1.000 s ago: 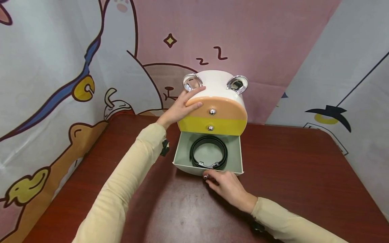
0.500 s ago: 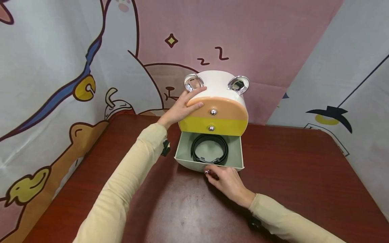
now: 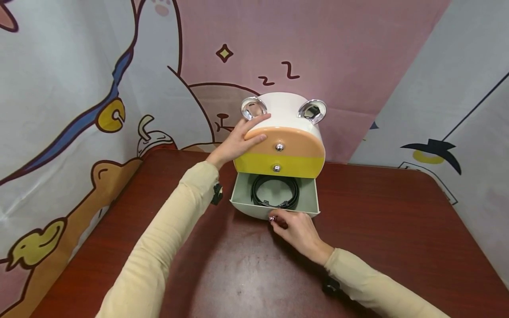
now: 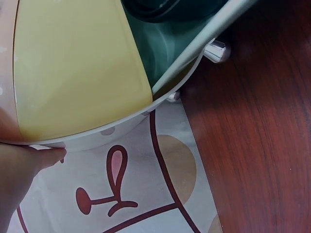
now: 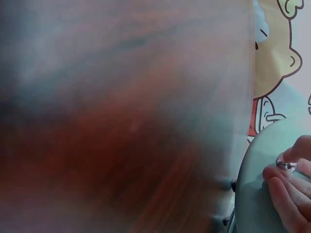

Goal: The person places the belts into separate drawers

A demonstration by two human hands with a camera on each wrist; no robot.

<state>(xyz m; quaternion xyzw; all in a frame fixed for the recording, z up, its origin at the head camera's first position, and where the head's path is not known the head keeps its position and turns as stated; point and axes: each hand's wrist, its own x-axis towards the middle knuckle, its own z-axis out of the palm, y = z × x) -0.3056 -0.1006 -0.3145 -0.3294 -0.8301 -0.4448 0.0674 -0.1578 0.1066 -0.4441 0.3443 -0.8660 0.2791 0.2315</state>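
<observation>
A small rounded drawer cabinet (image 3: pixel 284 112) with a white top and chrome ear shapes stands at the back of the table. Its pale green bottom drawer (image 3: pixel 246 210) is pulled out and holds a coiled black belt (image 3: pixel 295 194) with a metal buckle. My right hand (image 3: pixel 298 232) pinches the drawer's silver knob (image 3: pixel 272 218); the right wrist view shows fingertips around that knob (image 5: pixel 286 165). My left hand (image 3: pixel 242 134) rests on the cabinet's upper left side, fingers extended over the top edge. In the left wrist view its thumb lies along the white rim.
Above the green drawer are a closed orange drawer (image 3: pixel 298 141) and a closed yellow drawer (image 3: pixel 254 163), each with a silver knob. The cabinet stands on a reddish-brown wooden table (image 3: pixel 377 212). A cartoon-printed cloth (image 3: pixel 338 53) hangs directly behind and at the sides.
The green drawer with the belt has slid partway inward, away from me, and my right hand has moved with its knob. My left hand has stayed on the cabinet.
</observation>
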